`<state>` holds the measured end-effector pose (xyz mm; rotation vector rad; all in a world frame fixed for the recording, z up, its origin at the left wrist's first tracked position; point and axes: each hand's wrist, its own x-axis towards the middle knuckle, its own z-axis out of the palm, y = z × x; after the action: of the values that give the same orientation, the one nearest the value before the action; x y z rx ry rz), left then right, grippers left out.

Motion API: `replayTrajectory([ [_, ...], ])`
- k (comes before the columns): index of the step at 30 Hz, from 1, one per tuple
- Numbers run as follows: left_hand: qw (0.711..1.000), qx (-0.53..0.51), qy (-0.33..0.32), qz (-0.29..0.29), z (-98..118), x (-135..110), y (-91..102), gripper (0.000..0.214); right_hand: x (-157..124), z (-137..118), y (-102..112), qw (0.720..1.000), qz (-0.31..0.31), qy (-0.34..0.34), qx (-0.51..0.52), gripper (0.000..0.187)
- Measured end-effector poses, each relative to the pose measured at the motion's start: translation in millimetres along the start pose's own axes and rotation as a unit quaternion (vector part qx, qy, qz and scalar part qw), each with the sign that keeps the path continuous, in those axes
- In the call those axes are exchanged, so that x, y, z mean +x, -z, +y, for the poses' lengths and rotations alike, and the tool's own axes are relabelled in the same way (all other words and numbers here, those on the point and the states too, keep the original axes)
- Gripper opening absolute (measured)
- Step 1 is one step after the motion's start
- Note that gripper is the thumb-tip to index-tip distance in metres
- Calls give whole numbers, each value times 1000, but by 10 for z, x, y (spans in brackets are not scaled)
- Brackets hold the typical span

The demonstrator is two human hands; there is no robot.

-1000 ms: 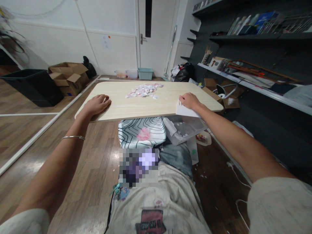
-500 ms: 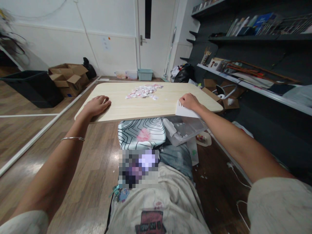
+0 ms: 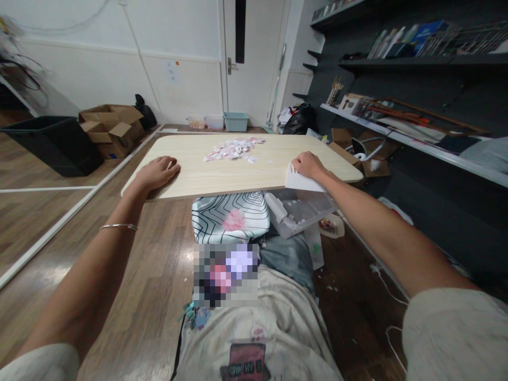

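Observation:
My left hand (image 3: 162, 172) lies palm down on the left side of the pale wooden table (image 3: 190, 174), fingers stretched out and holding nothing. At the table's right side, my right hand (image 3: 309, 165) is closed with curled fingers over a sheet of white paper (image 3: 304, 181), which reaches the front edge. A loose heap of small paper scraps (image 3: 236, 148), white with some pink, lies toward the back middle of the table, apart from both hands.
Below the table edge are a patterned cushion (image 3: 210, 217) and a clear plastic box (image 3: 297, 214). A black bin (image 3: 55, 145) and cardboard boxes (image 3: 113, 132) stand left. Dark shelves (image 3: 416, 95) line the right. A blurred-out device (image 3: 238, 264) is on my lap.
Both hands, the white paper and the scraps stay in place. Only the colours in the blurred patch on my lap differ.

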<state>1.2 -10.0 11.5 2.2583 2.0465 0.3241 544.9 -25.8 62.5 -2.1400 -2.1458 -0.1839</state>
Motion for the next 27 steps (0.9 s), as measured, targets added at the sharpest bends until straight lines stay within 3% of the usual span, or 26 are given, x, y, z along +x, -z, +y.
replayTrajectory([
  [8, 1000, -4, 0, 10, 40, -24, -2, 72, -17, 1, 7, 1000, 1, 9, -12, 46],
  [17, 1000, 4, 1, -20, 50, -20, 45, 76, -5, 4, 0, 1000, -9, 10, -21, 52],
  [27, 1000, -13, 5, 11, 28, -17, -7, 72, 60, 119, -79, 999, 11, 40, 22, 55],
])
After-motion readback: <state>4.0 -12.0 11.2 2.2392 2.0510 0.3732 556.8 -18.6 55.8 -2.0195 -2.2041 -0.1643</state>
